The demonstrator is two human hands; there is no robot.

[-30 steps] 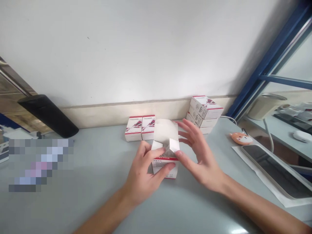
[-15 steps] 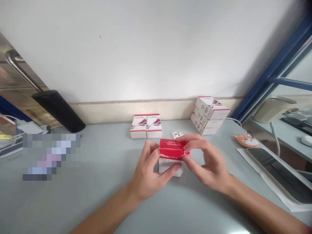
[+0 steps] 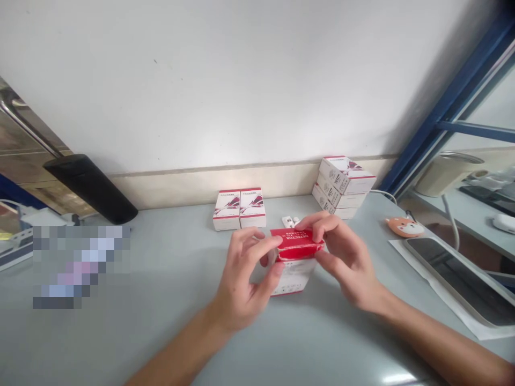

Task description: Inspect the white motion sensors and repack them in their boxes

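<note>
red carton [image 3: 295, 249], long axis toward wall [image 3: 201, 80], between left hand [image 3: 241, 281], right hand [image 3: 346, 260]

Your left hand [image 3: 237, 289] and right hand [image 3: 346, 262] are bare, and so are your left forearm [image 3: 177, 348] and right forearm [image 3: 442, 338], both slim and smooth, running past the bottom and right edges of the view. Your fingers [image 3: 328, 225] are long and slender, your wrists narrow, your knuckles faint, and your thumbs long and tapering.

Left hand [image 3: 241, 279] and right hand [image 3: 346, 262] face each other, fingers curled, 2 thumbs lowest
</note>
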